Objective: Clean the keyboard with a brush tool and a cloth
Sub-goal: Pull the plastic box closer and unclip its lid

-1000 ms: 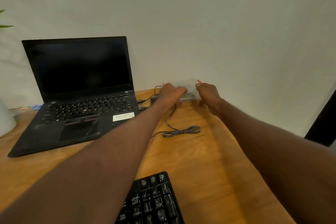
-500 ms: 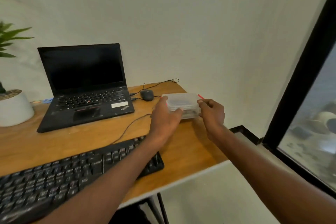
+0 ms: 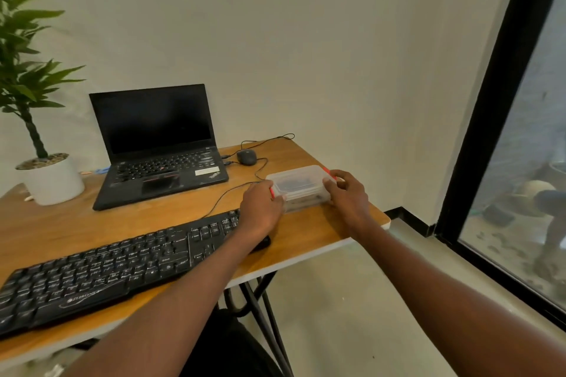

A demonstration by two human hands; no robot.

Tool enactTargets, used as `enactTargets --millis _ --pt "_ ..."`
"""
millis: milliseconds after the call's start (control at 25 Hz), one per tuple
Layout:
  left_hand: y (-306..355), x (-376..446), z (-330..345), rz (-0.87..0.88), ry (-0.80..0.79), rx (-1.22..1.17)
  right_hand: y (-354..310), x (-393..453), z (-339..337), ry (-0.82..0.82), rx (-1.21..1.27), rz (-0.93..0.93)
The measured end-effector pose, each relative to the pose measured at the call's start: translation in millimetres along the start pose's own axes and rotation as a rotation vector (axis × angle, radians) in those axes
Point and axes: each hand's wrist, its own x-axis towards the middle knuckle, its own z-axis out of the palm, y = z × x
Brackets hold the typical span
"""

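Note:
A clear plastic box (image 3: 298,185) with red clips rests near the desk's right front corner, with something dark inside that I cannot make out. My left hand (image 3: 260,208) grips its left end and my right hand (image 3: 347,197) grips its right end. A black external keyboard (image 3: 107,269) lies along the front of the wooden desk (image 3: 306,239); my left forearm crosses its right end. No brush or cloth shows outside the box.
An open black laptop (image 3: 159,147) sits at the back, a mouse (image 3: 246,157) with its cable to its right. A potted plant (image 3: 50,179) stands at the left. The desk edge is just right of the box; a dark-framed window (image 3: 490,119) is beyond.
Both hands have brought the box from the back of the desk toward the front right corner. The view pulled back, so the keyboard and the desk edge show.

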Motion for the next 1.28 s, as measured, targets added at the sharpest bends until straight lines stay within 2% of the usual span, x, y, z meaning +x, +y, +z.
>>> enactTargets --millis 120,320,600,760,880,1080,1160,1280 --pt "-6.3 19.2 -0.4 -0.070 0.003 -0.095 9.3 10.5 1.3 0.058 0.021 -0.009" --pt "-6.5 40.3 10.0 -0.245 0.109 -0.195 11.4 18.9 8.9 0.139 0.037 0.042" --pt "-7.7 46.2 16.3 -0.372 0.173 -0.297 11.8 26.5 11.3 0.191 0.093 0.118" --pt "-12.3 45.8 22.6 -0.351 0.198 -0.218 9.8 28.3 11.3 0.203 0.090 0.145" --pt "-15.1 47.2 22.2 -0.283 0.120 -0.095 12.8 33.9 12.3 0.240 0.047 0.179" --pt "-14.0 51.5 19.0 -0.094 0.070 0.349 19.2 39.2 16.5 0.343 -0.007 0.173" --pt "-12.9 55.2 18.6 -0.147 0.073 0.365 19.3 37.4 16.5 0.361 -0.002 0.133" --pt "-12.4 59.4 26.4 -0.249 0.118 0.208 19.8 31.6 16.0 0.360 0.039 0.061"
